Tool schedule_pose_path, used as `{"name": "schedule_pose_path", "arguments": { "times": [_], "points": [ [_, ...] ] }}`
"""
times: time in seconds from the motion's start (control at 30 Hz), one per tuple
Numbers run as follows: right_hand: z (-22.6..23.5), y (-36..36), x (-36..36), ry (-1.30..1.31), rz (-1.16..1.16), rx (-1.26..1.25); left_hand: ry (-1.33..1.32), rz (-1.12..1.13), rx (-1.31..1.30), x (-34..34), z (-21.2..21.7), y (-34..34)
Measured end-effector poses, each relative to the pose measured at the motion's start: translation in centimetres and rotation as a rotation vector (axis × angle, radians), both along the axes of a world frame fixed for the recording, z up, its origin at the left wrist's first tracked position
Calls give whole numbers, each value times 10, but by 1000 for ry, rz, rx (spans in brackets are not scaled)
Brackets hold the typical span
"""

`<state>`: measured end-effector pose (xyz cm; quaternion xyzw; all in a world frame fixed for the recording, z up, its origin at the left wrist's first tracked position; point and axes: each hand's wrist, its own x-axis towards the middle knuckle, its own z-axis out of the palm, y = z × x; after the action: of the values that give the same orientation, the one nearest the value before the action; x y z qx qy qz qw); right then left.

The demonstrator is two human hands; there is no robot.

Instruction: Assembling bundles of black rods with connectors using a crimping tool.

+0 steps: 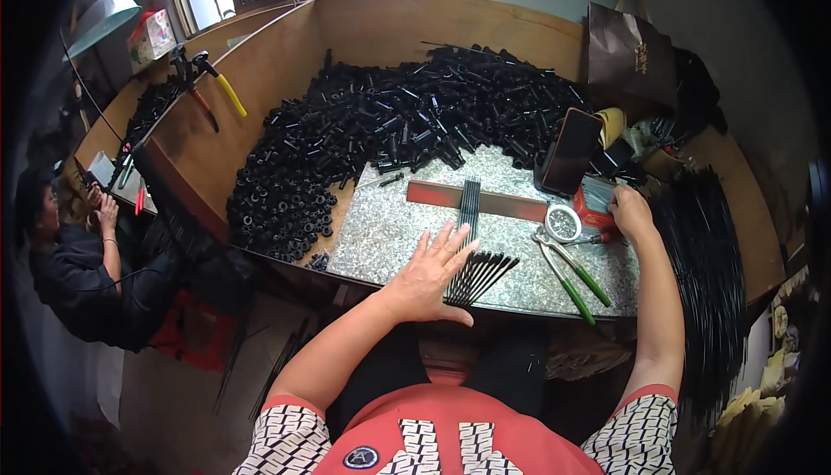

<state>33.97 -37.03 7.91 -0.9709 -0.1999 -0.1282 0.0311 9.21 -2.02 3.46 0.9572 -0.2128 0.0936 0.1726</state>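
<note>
My left hand (428,272) lies with its fingers spread over a fan of thin black rods (485,276) at the near edge of the board. The rods run together at the far end and cross a flat reddish-brown bar (511,204). At the right, my right hand (632,213) has its fingers curled at the side of a small red box (594,208), which holds greyish contents. Its fingertips are partly hidden, so whatever they grip cannot be made out. Close by are a white round dish (563,224) of tiny metal bits and pliers with green handles (573,280).
A big heap of black tubular parts (407,111) covers the back of the bench. A phone (571,150) stands upright beyond the box. Long black rods (701,258) hang over the right edge. Two hammers (212,81) hang on the left partition, beyond which another person (86,258) sits.
</note>
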Motion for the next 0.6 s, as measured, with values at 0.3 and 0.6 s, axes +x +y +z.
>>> {"name": "schedule_pose_path", "arguments": {
  "times": [0.3,0.6],
  "points": [
    [61,49,-85,-61,346,485,183,-433,-932,-3,107,-6],
    [114,105,-207,-14,910,492,12,-297,-1041,-11,108,-21]
  ]
}}
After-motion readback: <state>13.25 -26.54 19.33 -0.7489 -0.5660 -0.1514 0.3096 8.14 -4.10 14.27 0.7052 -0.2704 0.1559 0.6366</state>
